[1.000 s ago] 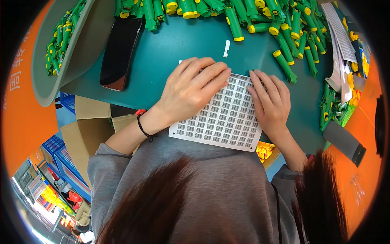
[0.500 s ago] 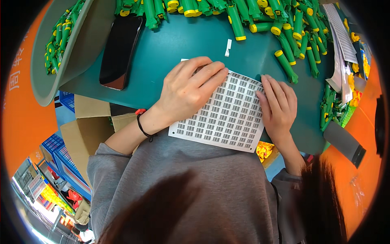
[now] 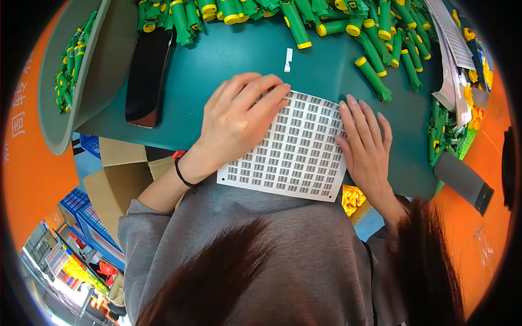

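Note:
A white sheet of small barcode labels (image 3: pixel 293 157) lies on the green table in front of me. My left hand (image 3: pixel 236 122) rests over its far left part, fingers bent and close together at the upper edge; the fingertips and anything pinched there are partly hidden. On the sheet's right edge, my right hand (image 3: pixel 367 144) lies with its fingers stretched and slightly apart. Beyond the sheet, a small torn strip of white paper (image 3: pixel 288 60) lies on the table.
Green tubes with yellow ends (image 3: pixel 372 79) are heaped along the far side. A black phone (image 3: pixel 148 81) lies left, beside a grey bin (image 3: pixel 103 70) of green parts. An open cardboard box (image 3: pixel 125 185) stands lower left. More label sheets (image 3: pixel 454 38) lie far right.
The view has shifted slightly, moving the scene leftward. My right hand's fingers have spread a little further apart. My left hand stays at the same part of the sheet.

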Demonstrator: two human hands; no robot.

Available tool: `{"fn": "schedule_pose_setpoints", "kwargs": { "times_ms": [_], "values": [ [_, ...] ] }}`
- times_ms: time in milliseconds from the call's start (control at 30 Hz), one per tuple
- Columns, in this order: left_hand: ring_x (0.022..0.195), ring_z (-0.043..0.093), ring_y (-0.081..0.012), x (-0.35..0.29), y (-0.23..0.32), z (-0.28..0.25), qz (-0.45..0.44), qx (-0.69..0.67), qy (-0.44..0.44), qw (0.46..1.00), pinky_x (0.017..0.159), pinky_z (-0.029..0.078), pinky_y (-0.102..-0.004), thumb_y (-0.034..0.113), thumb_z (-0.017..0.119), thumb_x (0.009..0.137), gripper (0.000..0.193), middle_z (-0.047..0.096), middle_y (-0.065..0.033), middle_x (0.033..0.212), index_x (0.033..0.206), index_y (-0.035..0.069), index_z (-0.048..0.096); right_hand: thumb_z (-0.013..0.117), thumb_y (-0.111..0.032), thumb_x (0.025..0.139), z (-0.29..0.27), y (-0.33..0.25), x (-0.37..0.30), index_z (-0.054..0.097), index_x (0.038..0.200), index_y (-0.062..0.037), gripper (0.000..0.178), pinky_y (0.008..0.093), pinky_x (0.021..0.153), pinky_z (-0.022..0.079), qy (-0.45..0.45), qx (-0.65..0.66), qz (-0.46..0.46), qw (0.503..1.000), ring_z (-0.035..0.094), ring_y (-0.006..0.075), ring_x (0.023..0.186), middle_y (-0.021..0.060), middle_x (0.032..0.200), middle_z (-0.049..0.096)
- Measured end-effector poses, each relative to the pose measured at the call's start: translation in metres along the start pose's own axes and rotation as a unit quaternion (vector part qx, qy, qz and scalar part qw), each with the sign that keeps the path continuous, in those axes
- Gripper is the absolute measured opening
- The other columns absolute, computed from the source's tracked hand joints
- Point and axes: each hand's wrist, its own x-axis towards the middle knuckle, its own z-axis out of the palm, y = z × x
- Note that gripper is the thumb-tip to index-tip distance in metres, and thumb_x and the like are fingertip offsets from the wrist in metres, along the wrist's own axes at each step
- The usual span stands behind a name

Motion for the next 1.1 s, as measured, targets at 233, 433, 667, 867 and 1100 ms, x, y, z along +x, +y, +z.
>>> {"fn": "schedule_pose_setpoints", "kwargs": {
  "times_ms": [233, 433, 667, 867, 1100],
  "values": [
    [0.094, 0.065, -0.0212, 0.002, -0.001, 0.002, 0.003, 0.003, -0.006, 1.0, 0.074, 0.053, -0.0329, 0.011, 0.08, 0.08, 0.027, 0.069, -0.0006, 0.107, 0.105, 0.007, 0.073, 0.071, -0.025, 0.09, 0.009, 0.013, -0.005, 0.048, 0.149, -0.013, 0.064, 0.0473, 0.117, 0.025, 0.04, 0.116, 0.034, 0.992, 0.044, 0.0256, 0.14, 0.0045, 0.153, 0.048],
    [0.093, 0.064, -0.0216, 0.004, -0.003, 0.002, 0.006, 0.001, -0.012, 1.0, 0.074, 0.053, -0.033, 0.01, 0.079, 0.081, 0.028, 0.069, -0.001, 0.107, 0.107, 0.007, 0.073, 0.071, -0.015, 0.09, -0.001, 0.013, -0.01, 0.053, 0.143, -0.0022, 0.057, 0.0472, 0.115, 0.028, 0.046, 0.049, 0.034, 0.997, 0.047, 0.0311, 0.137, 0.011, 0.149, 0.052],
    [0.094, 0.067, -0.0264, 0.014, 0.006, -0.014, -0.074, -0.041, -0.042, 0.995, 0.081, 0.055, -0.0348, 0.006, 0.082, 0.077, 0.031, 0.071, -0.0073, 0.107, 0.108, 0.007, 0.076, 0.062, -0.01, 0.099, -0.01, 0.021, 0.007, 0.056, 0.137, 0.0041, 0.041, 0.0317, 0.099, 0.045, 0.134, 0.489, 0.116, 0.854, 0.055, 0.0224, 0.122, 0.0165, 0.128, 0.061],
    [0.094, 0.067, -0.025, 0.064, 0.036, -0.021, -0.064, -0.206, -0.015, 0.976, 0.081, 0.054, -0.0333, 0.005, 0.083, 0.076, 0.026, 0.073, -0.0092, 0.101, 0.102, 0.007, 0.078, 0.045, -0.031, 0.108, -0.021, 0.013, 0.023, 0.054, 0.137, 0.0081, 0.049, 0.033, 0.092, 0.047, -0.031, 0.762, 0.193, 0.618, 0.057, 0.0187, 0.11, 0.0149, 0.125, 0.06],
    [0.087, 0.065, -0.0213, 0.061, 0.033, -0.005, 0.014, -0.124, 0.005, 0.992, 0.07, 0.054, -0.0334, 0.008, 0.081, 0.072, 0.021, 0.071, -0.0007, 0.094, 0.092, 0.009, 0.076, 0.046, -0.024, 0.108, -0.035, 0.006, 0.033, 0.061, 0.133, 0.0055, 0.041, 0.0297, 0.089, 0.047, -0.055, 0.671, 0.174, 0.719, 0.057, 0.0152, 0.105, 0.012, 0.131, 0.057]
  ]
}}
